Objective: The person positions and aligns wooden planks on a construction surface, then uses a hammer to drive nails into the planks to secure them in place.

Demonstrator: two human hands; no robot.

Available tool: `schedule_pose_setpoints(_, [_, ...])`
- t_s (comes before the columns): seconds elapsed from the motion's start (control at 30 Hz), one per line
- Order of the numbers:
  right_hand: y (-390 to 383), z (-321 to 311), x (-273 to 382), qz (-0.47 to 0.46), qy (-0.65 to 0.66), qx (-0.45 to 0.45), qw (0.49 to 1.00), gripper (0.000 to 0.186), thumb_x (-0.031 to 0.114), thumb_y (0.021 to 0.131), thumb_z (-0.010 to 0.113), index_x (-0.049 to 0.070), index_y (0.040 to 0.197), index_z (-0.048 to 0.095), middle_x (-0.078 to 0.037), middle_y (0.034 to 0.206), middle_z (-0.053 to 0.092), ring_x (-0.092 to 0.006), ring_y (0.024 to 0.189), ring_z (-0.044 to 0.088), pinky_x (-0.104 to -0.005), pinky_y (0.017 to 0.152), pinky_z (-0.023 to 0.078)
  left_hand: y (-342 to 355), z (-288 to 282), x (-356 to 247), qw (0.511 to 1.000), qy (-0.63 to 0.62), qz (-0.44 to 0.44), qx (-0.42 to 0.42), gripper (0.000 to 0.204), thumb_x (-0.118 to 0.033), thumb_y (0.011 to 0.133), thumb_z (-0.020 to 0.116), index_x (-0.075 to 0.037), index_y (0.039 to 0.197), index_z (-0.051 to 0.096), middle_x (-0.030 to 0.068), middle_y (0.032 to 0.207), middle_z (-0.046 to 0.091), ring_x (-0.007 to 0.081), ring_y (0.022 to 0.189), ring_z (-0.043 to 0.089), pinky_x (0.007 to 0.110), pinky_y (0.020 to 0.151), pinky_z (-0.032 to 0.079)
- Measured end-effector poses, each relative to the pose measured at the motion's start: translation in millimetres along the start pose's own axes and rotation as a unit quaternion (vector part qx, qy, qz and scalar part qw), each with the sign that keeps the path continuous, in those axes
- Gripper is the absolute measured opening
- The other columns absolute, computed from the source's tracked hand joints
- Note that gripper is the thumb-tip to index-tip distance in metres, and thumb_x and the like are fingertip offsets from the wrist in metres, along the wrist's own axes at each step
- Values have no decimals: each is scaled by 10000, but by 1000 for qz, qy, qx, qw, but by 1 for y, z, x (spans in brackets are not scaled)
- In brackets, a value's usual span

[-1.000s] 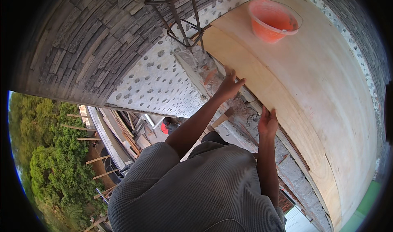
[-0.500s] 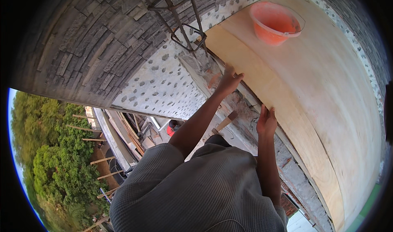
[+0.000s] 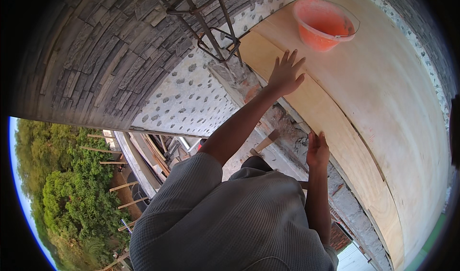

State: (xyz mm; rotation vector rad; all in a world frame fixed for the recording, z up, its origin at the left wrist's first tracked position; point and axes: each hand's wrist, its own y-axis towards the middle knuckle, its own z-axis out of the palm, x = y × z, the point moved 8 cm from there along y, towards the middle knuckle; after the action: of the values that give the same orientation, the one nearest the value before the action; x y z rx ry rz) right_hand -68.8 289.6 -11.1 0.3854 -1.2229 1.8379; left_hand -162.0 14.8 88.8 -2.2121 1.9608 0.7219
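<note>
A long narrow plywood strip (image 3: 335,122) lies along the edge of a wide plywood sheet (image 3: 402,103) on top of a brick wall. My left hand (image 3: 286,72) is stretched forward and rests flat on the strip near its far end, fingers spread. My right hand (image 3: 317,149) is closer to me, with its straight fingers laid against the strip's near edge and its thumb hidden. Neither hand holds a tool.
An orange bucket (image 3: 326,24) stands on the sheet beyond my left hand. A rusty rebar cage (image 3: 206,27) rises by the stone-clad wall (image 3: 96,55). A wooden handle (image 3: 266,141) lies on the rough brick ledge (image 3: 287,122). Far below on the left are trees (image 3: 62,189) and timber poles.
My left hand has slid farther forward along the strip and spread its fingers. My right hand stays at the strip's near edge.
</note>
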Motion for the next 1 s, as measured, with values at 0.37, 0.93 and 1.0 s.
schedule_pose_setpoints(0.37, [7, -16, 3, -1, 49, -26, 998, 293, 158, 1034, 581, -35, 1254, 582, -152, 1212, 658, -268, 1134, 659, -332, 959, 599, 15, 54, 22, 987, 137, -1, 88, 652, -589, 1019, 367, -256, 1579, 332, 75, 1680, 209, 312, 1549, 167, 653, 1201, 116])
schedule_pose_setpoints(0.93, [32, -27, 6, -65, -225, 101, 967, 398, 309, 1048, 556, -45, 1228, 582, -165, 1189, 671, -276, 1102, 676, -348, 933, 598, 23, 52, 26, 996, 71, 35, 32, 577, -536, 1027, 418, -219, 1508, 439, 56, 1636, 308, 327, 1518, 250, 712, 1162, 173])
schedule_pose_setpoints(1.0, [23, -24, 14, -91, -331, 162, 925, 451, 375, 1045, 549, -42, 1212, 592, -166, 1141, 689, -274, 1054, 694, -350, 887, 603, 15, 43, 29, 998, 55, 22, 13, 567, -526, 1029, 425, -193, 1486, 470, 72, 1634, 305, 327, 1519, 246, 717, 1160, 172])
